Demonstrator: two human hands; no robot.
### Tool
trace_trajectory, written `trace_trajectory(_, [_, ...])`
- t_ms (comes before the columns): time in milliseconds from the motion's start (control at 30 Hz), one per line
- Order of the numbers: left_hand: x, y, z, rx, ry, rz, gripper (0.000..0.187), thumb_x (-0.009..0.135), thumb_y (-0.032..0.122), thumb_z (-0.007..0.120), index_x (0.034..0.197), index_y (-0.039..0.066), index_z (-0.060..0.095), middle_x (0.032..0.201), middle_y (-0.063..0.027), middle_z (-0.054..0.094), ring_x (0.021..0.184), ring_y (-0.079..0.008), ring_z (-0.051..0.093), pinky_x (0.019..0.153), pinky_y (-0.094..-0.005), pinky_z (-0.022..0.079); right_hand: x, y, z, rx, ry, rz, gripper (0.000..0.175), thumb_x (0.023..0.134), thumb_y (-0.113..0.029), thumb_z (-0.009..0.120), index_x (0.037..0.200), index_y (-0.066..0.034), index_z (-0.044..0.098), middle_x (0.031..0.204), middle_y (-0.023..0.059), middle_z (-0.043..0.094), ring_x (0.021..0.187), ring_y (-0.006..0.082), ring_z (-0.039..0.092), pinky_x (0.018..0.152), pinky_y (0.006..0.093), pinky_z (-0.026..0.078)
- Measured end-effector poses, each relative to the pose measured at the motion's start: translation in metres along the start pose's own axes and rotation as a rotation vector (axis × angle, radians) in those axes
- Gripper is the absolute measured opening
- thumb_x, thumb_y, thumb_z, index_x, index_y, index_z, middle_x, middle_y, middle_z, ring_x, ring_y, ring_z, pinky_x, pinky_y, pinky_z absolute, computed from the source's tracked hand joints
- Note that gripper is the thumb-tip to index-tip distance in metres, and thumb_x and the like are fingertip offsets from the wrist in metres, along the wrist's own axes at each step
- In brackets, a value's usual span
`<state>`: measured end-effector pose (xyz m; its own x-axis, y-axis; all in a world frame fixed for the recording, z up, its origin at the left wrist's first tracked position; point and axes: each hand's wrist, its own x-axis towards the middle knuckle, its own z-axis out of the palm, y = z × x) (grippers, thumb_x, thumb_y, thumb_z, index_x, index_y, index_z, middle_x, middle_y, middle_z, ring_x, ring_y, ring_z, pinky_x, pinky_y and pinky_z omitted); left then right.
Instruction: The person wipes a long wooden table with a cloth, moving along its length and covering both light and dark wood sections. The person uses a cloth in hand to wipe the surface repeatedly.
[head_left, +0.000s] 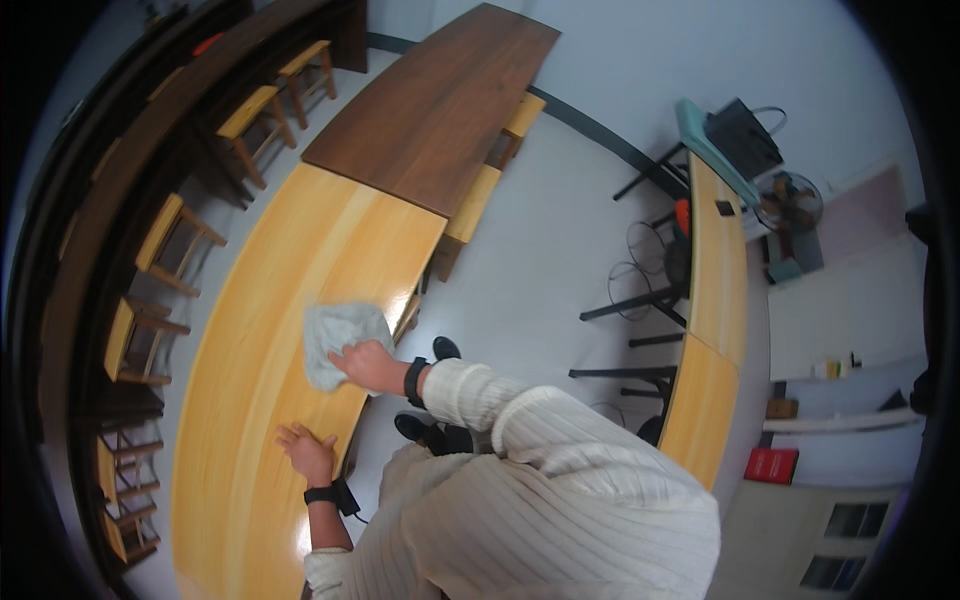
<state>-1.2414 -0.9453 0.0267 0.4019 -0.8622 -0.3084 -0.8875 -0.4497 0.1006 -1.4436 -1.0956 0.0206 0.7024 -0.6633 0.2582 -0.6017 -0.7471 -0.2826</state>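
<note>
Under my right hand (367, 365) a pale grey cloth (341, 322) lies spread on a glossy light-wood table (262, 360). The fingers press on the cloth's near part, close to the table's right edge. My left hand (307, 451) rests on the same tabletop nearer to me, its fingers apart and nothing in it. Both wrists carry black bands, and a small black box with a cable hangs at the left one. The underside of the cloth is hidden.
A dark-brown table (435, 112) adjoins the far end. Wooden stools (251, 112) stand along the left by a dark counter. Benches (472, 202) sit partly beneath the tables' right side. At right are light-wood desks (716, 277), black metal legs, a fan (787, 202) and a dark bag (745, 139).
</note>
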Motion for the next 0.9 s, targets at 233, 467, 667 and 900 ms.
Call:
trace_trajectory(233, [0.023,0.037,-0.004,-0.047,0.048,-0.062,0.092,0.062,0.036,0.084,0.133,-0.003,0.04,0.143,-0.0343,0.028,0.13,-0.0535,0.029,0.104,-0.0523,0.035,0.005,0.082,-0.015,-0.04,-0.082,-0.383,0.039,0.077,-0.017,0.054,0.116,-0.0201,0.06,0.07,0.0038,0.056,0.063,0.0223,0.06,0.047,0.0388,0.045])
trace_trajectory(467, [0.031,0.091,-0.015,-0.033,-0.002,-0.17,0.095,0.062,0.041,0.084,0.134,-0.002,0.039,0.144,-0.0342,0.023,0.129,-0.0552,0.029,0.095,-0.0565,0.042,0.025,0.126,-0.036,-0.056,-0.08,-0.051,0.047,0.073,-0.023,0.065,0.119,-0.0195,0.059,0.074,0.0056,0.057,0.063,0.0239,0.061,0.049,0.039,0.046])
trace_trajectory(667, [0.052,0.131,-0.019,-0.038,-0.023,-0.193,0.1,0.059,0.04,0.086,0.137,0.002,0.037,0.143,-0.0341,0.024,0.128,-0.0555,0.029,0.09,-0.0586,0.045,0.0,0.15,-0.039,0.069,-0.107,-0.41,0.051,0.069,-0.012,0.061,0.12,-0.0192,0.06,0.072,0.0051,0.052,0.061,0.0242,0.058,0.052,0.0402,0.047])
trace_trajectory(900, [0.076,0.146,-0.019,0.019,-0.092,-0.276,0.109,0.051,0.035,0.089,0.139,0.004,0.033,0.145,-0.0331,0.021,0.129,-0.0563,0.029,0.087,-0.0554,0.048,0.032,0.259,-0.078,-0.041,-0.059,-0.059,0.041,0.076,-0.012,0.055,0.116,-0.0167,0.062,0.073,0.0064,0.056,0.062,0.0238,0.06,0.049,0.038,0.047])
